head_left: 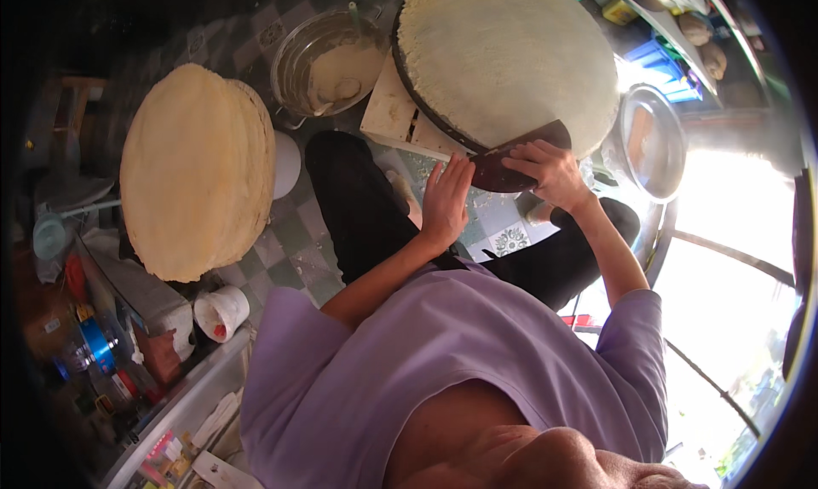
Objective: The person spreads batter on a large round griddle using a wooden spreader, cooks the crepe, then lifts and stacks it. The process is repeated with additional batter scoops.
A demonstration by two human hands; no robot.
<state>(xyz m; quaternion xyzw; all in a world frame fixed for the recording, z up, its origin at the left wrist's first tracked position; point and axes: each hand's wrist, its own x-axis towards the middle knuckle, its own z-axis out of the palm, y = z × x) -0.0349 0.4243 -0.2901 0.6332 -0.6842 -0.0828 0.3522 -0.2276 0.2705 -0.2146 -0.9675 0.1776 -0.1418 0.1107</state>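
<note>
A large round griddle (409, 86) stands before me, its top covered by a thin pale sheet of batter (505, 54). My right hand (553, 173) grips a dark brown curved scraper (505, 163) at the griddle's near edge. The scraper overlaps the near rim of the sheet. My left hand (448, 201) is beside the scraper's left end, palm flat and fingers extended. Whether its fingertips touch the scraper I cannot tell. To the left rises a thick stack of large round flatbreads (195, 176).
A metal pot (287, 61) of batter with a ladle in it stands left of the griddle. Under the griddle's left side is a light wooden board (386, 105). At right sits a metal basin (668, 144). A white bin (223, 313) lies near the lower left.
</note>
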